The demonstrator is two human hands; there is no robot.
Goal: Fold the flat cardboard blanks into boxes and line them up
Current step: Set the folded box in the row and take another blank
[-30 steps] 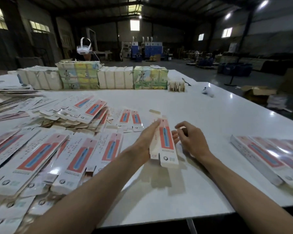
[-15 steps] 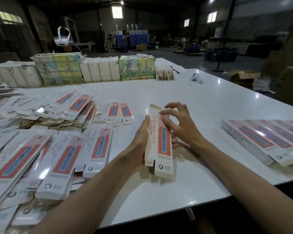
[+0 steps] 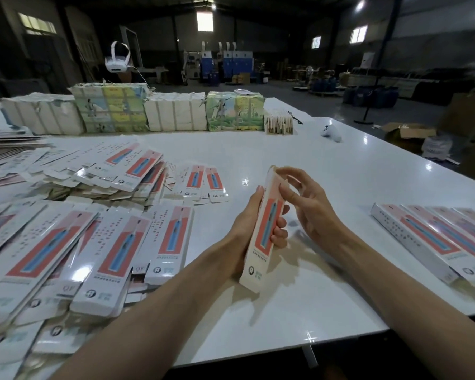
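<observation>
- The left hand (image 3: 246,229) is gripping a half-formed toothbrush box (image 3: 269,215) round its middle, thumb lying up the left side and fingers curling round the right side.
- The right hand (image 3: 313,212) is arching over the box's far end, its curled fingertips and thumb pinching the top flap.
- The box is standing tilted between both hands, far end up and near end down by the white surface (image 3: 285,154); whether it is touching the surface cannot be told.
- An open cardboard carton (image 3: 407,131) is sitting on the floor past the surface's far right edge; its contents are not showing.
- A row of finished boxes (image 3: 436,242) is lying side by side to the right of the hands, well apart from them.
- Flat blanks (image 3: 115,242) are lying in overlapping heaps to the left, the nearest just beside the left forearm.
- Wrapped bundles (image 3: 176,113) are lining the far edge of the surface.
- A white handheld controller (image 3: 331,133) is lying far right of the bundles.
</observation>
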